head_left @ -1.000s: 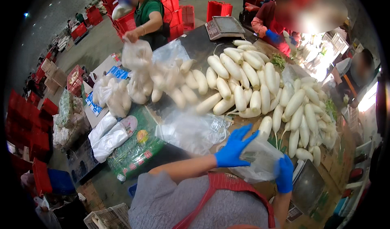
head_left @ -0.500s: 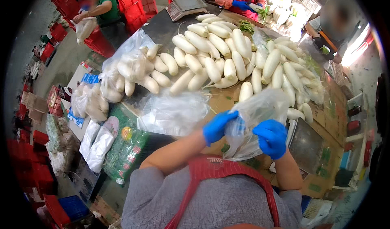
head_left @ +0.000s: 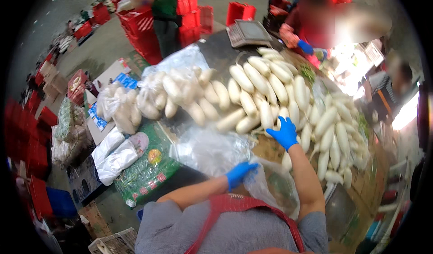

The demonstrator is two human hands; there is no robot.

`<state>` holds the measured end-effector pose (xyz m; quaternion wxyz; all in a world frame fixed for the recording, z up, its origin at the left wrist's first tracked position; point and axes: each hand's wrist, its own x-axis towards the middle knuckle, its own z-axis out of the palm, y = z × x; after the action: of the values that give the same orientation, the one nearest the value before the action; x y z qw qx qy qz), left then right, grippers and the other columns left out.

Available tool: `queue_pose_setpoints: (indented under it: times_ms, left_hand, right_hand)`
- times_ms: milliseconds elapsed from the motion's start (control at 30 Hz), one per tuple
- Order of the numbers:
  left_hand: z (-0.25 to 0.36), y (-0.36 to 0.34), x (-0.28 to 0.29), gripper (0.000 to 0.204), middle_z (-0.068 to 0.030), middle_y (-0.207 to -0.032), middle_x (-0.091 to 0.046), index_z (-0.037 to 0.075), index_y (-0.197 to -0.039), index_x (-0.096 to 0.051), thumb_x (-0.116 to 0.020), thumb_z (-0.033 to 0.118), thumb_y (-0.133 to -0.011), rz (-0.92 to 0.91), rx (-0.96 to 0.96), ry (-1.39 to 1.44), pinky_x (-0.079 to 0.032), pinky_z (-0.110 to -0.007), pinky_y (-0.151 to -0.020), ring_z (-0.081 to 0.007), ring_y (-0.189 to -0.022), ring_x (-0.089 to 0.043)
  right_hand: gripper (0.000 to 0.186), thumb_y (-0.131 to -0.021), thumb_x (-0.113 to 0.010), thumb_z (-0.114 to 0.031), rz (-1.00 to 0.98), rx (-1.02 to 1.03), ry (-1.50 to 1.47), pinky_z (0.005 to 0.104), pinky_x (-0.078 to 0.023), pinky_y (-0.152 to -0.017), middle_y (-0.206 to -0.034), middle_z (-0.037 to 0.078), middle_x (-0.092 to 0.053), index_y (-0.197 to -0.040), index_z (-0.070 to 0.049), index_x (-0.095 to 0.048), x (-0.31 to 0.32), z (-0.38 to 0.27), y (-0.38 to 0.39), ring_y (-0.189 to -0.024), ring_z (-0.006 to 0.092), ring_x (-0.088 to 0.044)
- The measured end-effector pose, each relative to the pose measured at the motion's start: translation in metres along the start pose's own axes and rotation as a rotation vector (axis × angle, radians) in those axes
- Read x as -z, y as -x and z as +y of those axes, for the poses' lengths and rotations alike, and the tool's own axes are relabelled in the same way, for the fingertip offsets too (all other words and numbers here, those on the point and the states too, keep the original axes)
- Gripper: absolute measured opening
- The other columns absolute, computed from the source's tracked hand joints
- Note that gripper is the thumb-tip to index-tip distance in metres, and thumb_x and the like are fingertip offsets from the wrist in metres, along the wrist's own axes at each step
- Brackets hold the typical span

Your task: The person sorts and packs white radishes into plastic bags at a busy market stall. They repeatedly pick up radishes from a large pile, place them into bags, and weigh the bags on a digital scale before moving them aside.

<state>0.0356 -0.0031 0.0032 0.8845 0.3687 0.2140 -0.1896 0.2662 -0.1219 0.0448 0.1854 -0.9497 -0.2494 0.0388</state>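
My left hand (head_left: 241, 175), in a blue glove, is closed on the edge of a clear plastic bag (head_left: 285, 190) that hangs down close to my apron. My right hand (head_left: 285, 135), also gloved in blue, reaches forward with thumb and fingers spread at the near side of a heap of white daikon radishes (head_left: 279, 91). Its fingertips are at a radish (head_left: 283, 113); whether they touch it I cannot tell. A stack of clear plastic bags (head_left: 211, 146) lies left of my left hand.
Bagged radishes (head_left: 124, 107) sit at the left. A weighing scale (head_left: 249, 32) stands at the table's far edge, another (head_left: 340, 204) near my right arm. A green printed sack (head_left: 146, 164) lies near left. Co-workers stand beyond the table, by red crates (head_left: 140, 33).
My right hand has let go of the bag and moved forward to the radishes, its fingers opening. My left hand, still holding the bag, is lower. The head view has shifted.
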Motion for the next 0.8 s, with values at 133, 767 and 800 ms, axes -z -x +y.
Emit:
queue_pose_setpoints:
  times_ms: [133, 767, 800]
  left_hand:
    - [0.005, -0.013, 0.004, 0.033, -0.0079, -0.105, -0.063, 0.003, -0.118, -0.06, -0.056, 0.026, -0.095, -0.025, -0.008, -0.046, -0.05, -0.032, -0.084, -0.0182, -0.093, -0.06]
    - [0.015, -0.025, 0.027, 0.036, -0.0106, -0.114, -0.063, 0.0, -0.122, -0.057, -0.057, 0.023, -0.094, 0.005, 0.049, 0.084, -0.05, -0.036, -0.09, -0.022, -0.101, -0.061]
    - [0.019, -0.023, 0.025, 0.037, -0.0109, -0.115, -0.062, 0.0, -0.123, -0.056, -0.057, 0.024, -0.094, 0.0, 0.043, 0.089, -0.05, -0.036, -0.091, -0.0221, -0.102, -0.06]
  right_hand:
    - [0.11, -0.062, -0.071, -0.072, -0.192, -0.358, 0.262, 0.0662, -0.028, -0.105, -0.156, 0.017, -0.011, -0.15, -0.023, -0.026, -0.019, -0.037, -0.031, -0.139, 0.0513, -0.014]
    - [0.068, -0.07, -0.076, -0.044, -0.104, -0.171, -0.502, 0.043, -0.045, -0.091, -0.131, 0.018, -0.05, -0.12, -0.001, -0.058, 0.014, 0.048, 0.022, -0.11, 0.0319, -0.053]
    - [0.071, -0.07, -0.076, -0.043, -0.136, -0.249, -0.769, 0.0413, -0.045, -0.092, -0.129, 0.016, -0.052, -0.123, 0.0, -0.055, 0.025, 0.05, 0.037, -0.111, 0.0289, -0.054]
